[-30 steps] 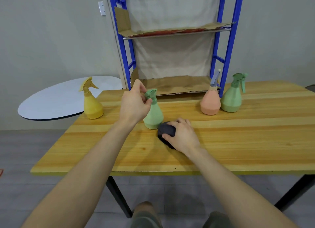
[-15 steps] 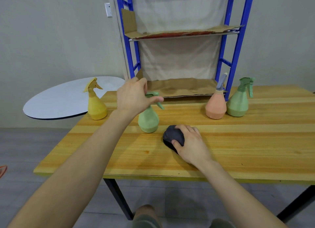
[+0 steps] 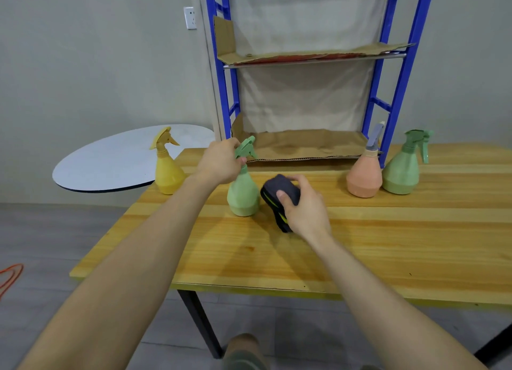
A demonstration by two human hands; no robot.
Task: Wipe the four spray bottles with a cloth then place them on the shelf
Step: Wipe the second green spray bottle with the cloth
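A light green spray bottle [image 3: 243,195] stands upright on the wooden table [image 3: 360,245]. My left hand [image 3: 220,162] grips its neck just under the trigger head. My right hand [image 3: 304,206] holds a folded dark grey cloth [image 3: 279,192] lifted off the table, right beside the bottle's body. A yellow bottle [image 3: 166,173] stands at the table's far left corner. An orange bottle [image 3: 364,175] and a second green bottle [image 3: 403,167] stand at the back right, by the blue shelf [image 3: 399,73].
The blue shelf frame has two boards lined with brown cardboard [image 3: 304,145]; the lower one lies level with the table's back edge. A round white tabletop [image 3: 119,159] sits left of the table. An orange cable [image 3: 11,275] lies on the floor.
My right hand has lifted the cloth off the table and brought it up against the green bottle. My left hand has closed around the bottle's neck.
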